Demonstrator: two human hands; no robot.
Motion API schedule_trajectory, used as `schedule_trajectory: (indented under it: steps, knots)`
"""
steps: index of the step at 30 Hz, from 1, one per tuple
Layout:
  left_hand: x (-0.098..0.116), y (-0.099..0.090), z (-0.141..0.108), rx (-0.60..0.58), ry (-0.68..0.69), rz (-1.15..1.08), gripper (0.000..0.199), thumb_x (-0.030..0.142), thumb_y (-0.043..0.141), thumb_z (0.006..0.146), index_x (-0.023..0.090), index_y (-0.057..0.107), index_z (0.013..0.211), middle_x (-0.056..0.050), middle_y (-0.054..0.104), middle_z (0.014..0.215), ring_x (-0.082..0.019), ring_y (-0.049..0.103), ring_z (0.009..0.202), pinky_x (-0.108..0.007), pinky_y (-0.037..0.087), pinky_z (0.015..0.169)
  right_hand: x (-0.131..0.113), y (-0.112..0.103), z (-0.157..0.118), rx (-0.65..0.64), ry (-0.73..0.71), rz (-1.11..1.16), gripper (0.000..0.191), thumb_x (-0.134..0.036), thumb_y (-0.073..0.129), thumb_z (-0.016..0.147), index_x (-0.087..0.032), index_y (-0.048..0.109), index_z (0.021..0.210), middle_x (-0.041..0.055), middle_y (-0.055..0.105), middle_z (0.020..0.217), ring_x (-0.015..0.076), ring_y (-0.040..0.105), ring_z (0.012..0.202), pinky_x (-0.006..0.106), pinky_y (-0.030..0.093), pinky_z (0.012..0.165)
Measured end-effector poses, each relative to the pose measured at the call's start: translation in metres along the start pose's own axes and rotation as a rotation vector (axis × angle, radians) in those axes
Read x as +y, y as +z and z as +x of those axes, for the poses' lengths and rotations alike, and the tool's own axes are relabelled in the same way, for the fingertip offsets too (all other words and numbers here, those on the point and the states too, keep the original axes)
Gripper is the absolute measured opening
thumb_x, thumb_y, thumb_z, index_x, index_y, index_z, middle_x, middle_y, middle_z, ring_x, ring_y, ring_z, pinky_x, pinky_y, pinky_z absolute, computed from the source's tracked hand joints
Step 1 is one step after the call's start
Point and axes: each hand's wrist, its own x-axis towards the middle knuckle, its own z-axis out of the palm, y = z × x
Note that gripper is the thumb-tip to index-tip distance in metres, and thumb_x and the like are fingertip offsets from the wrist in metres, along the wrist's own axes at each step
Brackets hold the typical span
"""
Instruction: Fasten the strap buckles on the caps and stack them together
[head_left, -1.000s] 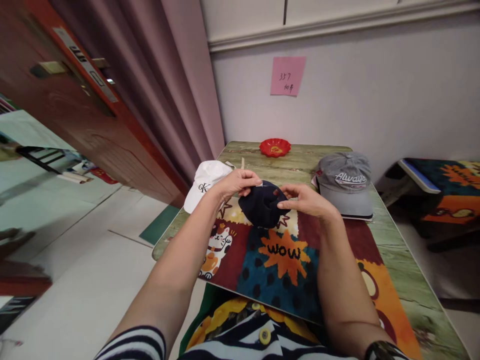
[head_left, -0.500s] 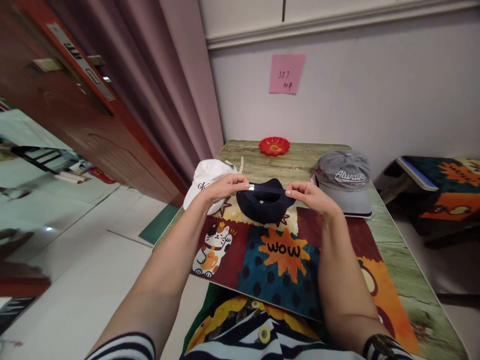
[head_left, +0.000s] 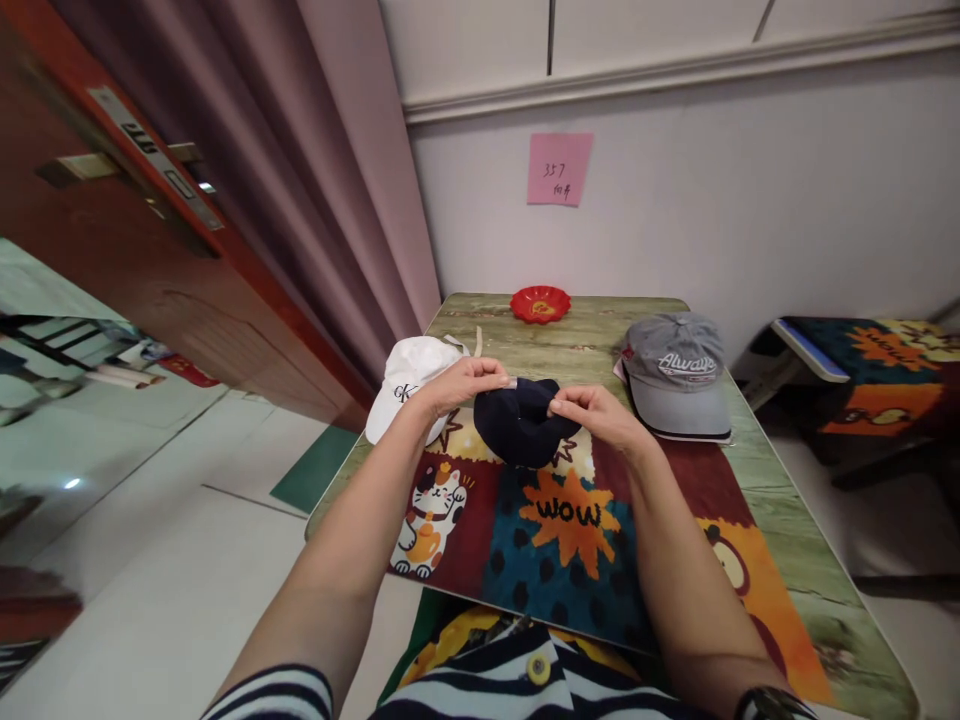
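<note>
A dark navy cap (head_left: 517, 428) is between my two hands, low over the patterned mat (head_left: 525, 575). My left hand (head_left: 474, 378) pinches the end of its back strap, where a small shiny buckle shows. On the other side, my right hand (head_left: 589, 410) has thumb and fingertips closed on the cap's edge by the strap. To the left, partly behind my left hand, sits a white cap (head_left: 409, 375) with "CK" lettering. A grey cap (head_left: 679, 375) marked "Always" stands to the right of my right hand.
A red scalloped dish (head_left: 540, 304) lies near the back edge of the wood-patterned table (head_left: 577, 345). Behind it a pink note (head_left: 560, 170) is stuck to the wall. A wooden door (head_left: 150, 260) and a purple curtain (head_left: 352, 170) stand left; another mat-covered table (head_left: 885, 360) is at right.
My right hand has come a little closer to my left, and the strap stretched straight between them is now slack and bent. The view has tilted slightly upward.
</note>
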Motion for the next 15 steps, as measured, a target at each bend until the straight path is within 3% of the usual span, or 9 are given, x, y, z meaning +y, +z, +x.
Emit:
schedule_trajectory:
  steps: [2, 5, 10, 12, 15]
  knots:
    - [0.0, 0.0, 0.005, -0.002, 0.005, 0.011, 0.035, 0.049, 0.073, 0.078, 0.015, 0.066, 0.077, 0.002, 0.056, 0.072, -0.011, 0.047, 0.068, -0.024, 0.035, 0.065, 0.001, 0.003, 0.0, 0.071, -0.013, -0.002, 0.04, -0.053, 0.066, 0.087, -0.018, 0.063, 0.068, -0.004, 0.046, 0.062, 0.0109, 0.036, 0.059, 0.026, 0.025, 0.058]
    - [-0.002, -0.003, 0.01, -0.07, 0.028, 0.068, 0.034, 0.047, 0.072, 0.078, 0.014, 0.066, 0.075, 0.002, 0.055, 0.07, -0.01, 0.045, 0.065, -0.024, 0.034, 0.063, 0.005, 0.006, -0.002, 0.159, -0.02, -0.007, 0.038, -0.049, 0.066, 0.086, -0.018, 0.06, 0.064, -0.0038, 0.047, 0.061, 0.0111, 0.038, 0.06, 0.027, 0.026, 0.059]
    - [-0.011, -0.011, 0.001, -0.143, -0.014, 0.11, 0.032, 0.047, 0.069, 0.082, 0.015, 0.066, 0.079, 0.002, 0.054, 0.069, -0.011, 0.045, 0.064, -0.023, 0.035, 0.061, 0.006, 0.002, -0.013, 0.079, 0.028, 0.016, 0.035, -0.051, 0.067, 0.087, -0.018, 0.067, 0.077, -0.0028, 0.055, 0.066, 0.0127, 0.048, 0.063, 0.027, 0.036, 0.063]
    - [-0.016, -0.015, -0.01, -0.183, -0.085, 0.113, 0.029, 0.045, 0.073, 0.078, 0.017, 0.069, 0.085, 0.003, 0.056, 0.07, -0.011, 0.047, 0.063, -0.022, 0.037, 0.06, 0.005, -0.006, -0.021, -0.005, 0.02, -0.002, 0.031, -0.048, 0.073, 0.083, -0.019, 0.072, 0.093, 0.0009, 0.066, 0.082, 0.0168, 0.059, 0.077, 0.03, 0.046, 0.074]
    - [-0.025, -0.018, -0.028, -0.186, -0.148, 0.105, 0.039, 0.034, 0.087, 0.06, 0.02, 0.074, 0.095, 0.002, 0.068, 0.083, -0.014, 0.06, 0.073, -0.024, 0.047, 0.069, 0.008, -0.02, -0.034, -0.125, -0.003, -0.175, 0.054, -0.036, 0.083, 0.072, -0.025, 0.07, 0.124, 0.0062, 0.069, 0.123, 0.0265, 0.062, 0.114, 0.04, 0.045, 0.102]
